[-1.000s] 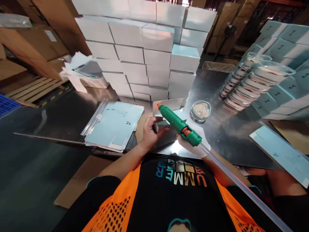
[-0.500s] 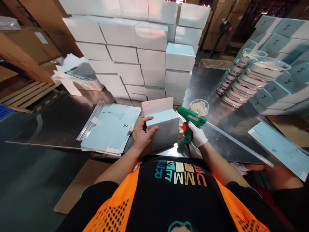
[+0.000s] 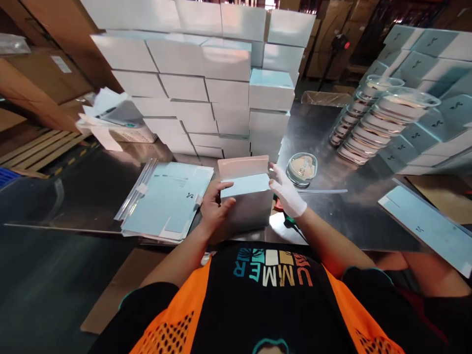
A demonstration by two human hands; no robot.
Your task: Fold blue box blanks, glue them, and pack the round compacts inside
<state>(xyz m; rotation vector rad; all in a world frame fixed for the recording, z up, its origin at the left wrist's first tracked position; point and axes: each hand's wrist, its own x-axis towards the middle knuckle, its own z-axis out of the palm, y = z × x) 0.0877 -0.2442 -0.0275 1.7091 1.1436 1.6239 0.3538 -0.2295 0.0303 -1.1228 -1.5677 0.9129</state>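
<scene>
A pale blue carton box [image 3: 248, 199] stands on the steel table [image 3: 332, 147] right in front of me, its flap upright. My left hand [image 3: 213, 210] grips the box's left side. My right hand [image 3: 286, 193], in a white glove, presses against the box's right top edge. The green glue gun [image 3: 288, 222] lies on the table just below my right wrist, mostly hidden by it. A clear glue stick [image 3: 324, 191] lies to the right of the hand.
A wall of finished pale blue boxes [image 3: 206, 73] stands behind. Flat unfolded cartons [image 3: 167, 200] lie at left. A clear lidded dish [image 3: 301, 168] sits near my right hand, stacks of dishes [image 3: 372, 128] farther right. Another person's arm [image 3: 427, 270] is at right.
My right hand has put the glue gun down on the table and moved to the box's right edge. The box was set upright and my left hand keeps holding it.
</scene>
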